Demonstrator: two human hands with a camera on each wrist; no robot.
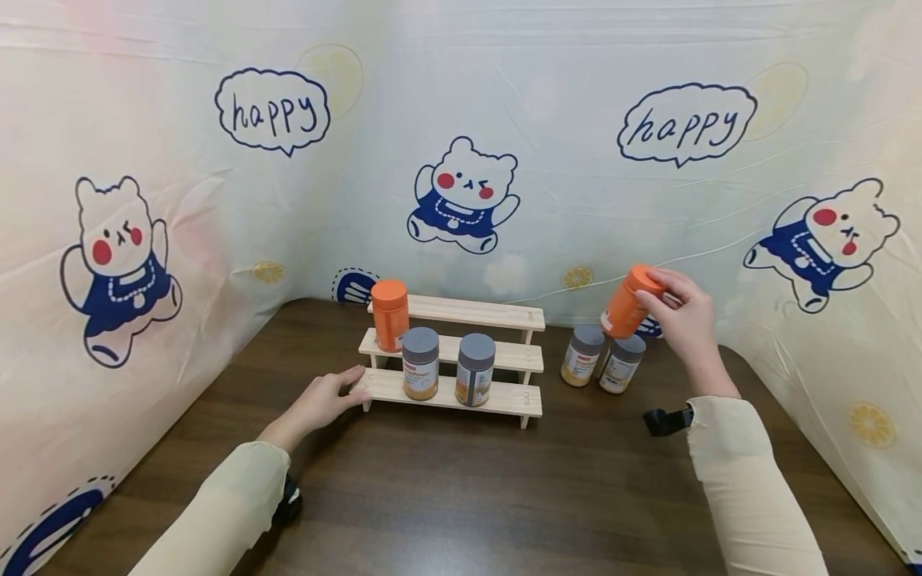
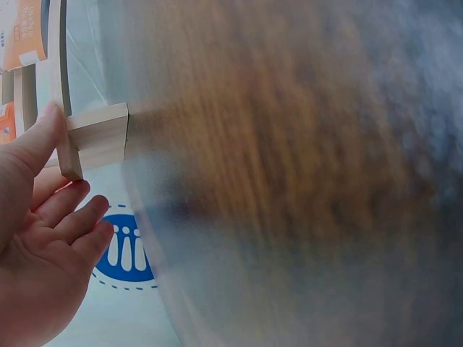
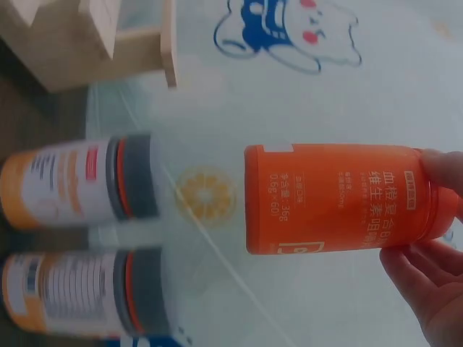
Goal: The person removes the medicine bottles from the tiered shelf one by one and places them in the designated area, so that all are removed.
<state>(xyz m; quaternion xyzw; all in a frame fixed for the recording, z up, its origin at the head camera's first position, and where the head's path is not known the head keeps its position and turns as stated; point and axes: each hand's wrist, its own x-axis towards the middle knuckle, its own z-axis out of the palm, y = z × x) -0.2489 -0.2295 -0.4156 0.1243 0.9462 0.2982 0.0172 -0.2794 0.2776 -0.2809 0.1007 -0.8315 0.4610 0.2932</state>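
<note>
A wooden three-step rack (image 1: 446, 390) stands on the table. My left hand (image 1: 326, 402) pinches the left end of its lowest step, thumb above and fingers beneath in the left wrist view. An orange bottle (image 1: 391, 320) stands upright on the middle step, at its left end. Two grey-lidded jars (image 1: 421, 368) (image 1: 475, 372) are on the lowest step. My right hand (image 1: 684, 313) grips a second orange bottle (image 3: 333, 199) by its lid, tilted in the air. Below that bottle, two more grey-lidded jars (image 1: 582, 358) (image 1: 622, 366) stand on the table, right of the rack.
The brown wooden table (image 1: 461, 496) reaches back to a pale cloth backdrop (image 1: 547, 88) printed with bears and lemon slices. The cloth also encloses the left and right sides. Bare tabletop lies in front of the rack.
</note>
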